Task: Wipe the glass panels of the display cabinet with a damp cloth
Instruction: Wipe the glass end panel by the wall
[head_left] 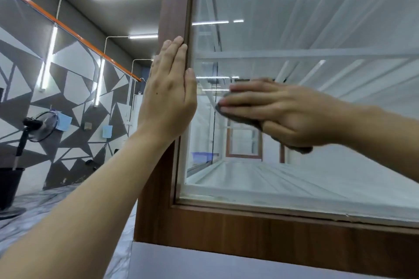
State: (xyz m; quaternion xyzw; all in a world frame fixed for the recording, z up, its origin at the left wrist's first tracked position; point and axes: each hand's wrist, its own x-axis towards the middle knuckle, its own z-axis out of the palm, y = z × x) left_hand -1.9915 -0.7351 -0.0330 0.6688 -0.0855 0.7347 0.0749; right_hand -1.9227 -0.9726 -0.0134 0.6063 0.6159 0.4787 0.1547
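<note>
L hand [169, 95] resting flat on cabinet frame [174, 7], fingers straight & together. R hand [283, 111] pressing grey cloth [243, 120] onto glass panel [294, 29] nr left edge, fingers straight, close together.

The floor [123, 240] is covered over its whole visible area by crinkled grey-white sheeting [45, 206]. At the floor's left edge a black bucket [10, 184] stands on the sheeting. A pedestal fan [43, 125] rises directly behind it, with a dark round base at the bucket's foot; whether the two touch cannot be determined. The display cabinet [249, 231], with a brown wood-grain frame, stands on the floor to the right, well apart from the bucket. Its inner bottom shelf [294, 179] is white and faintly ridged.
</note>
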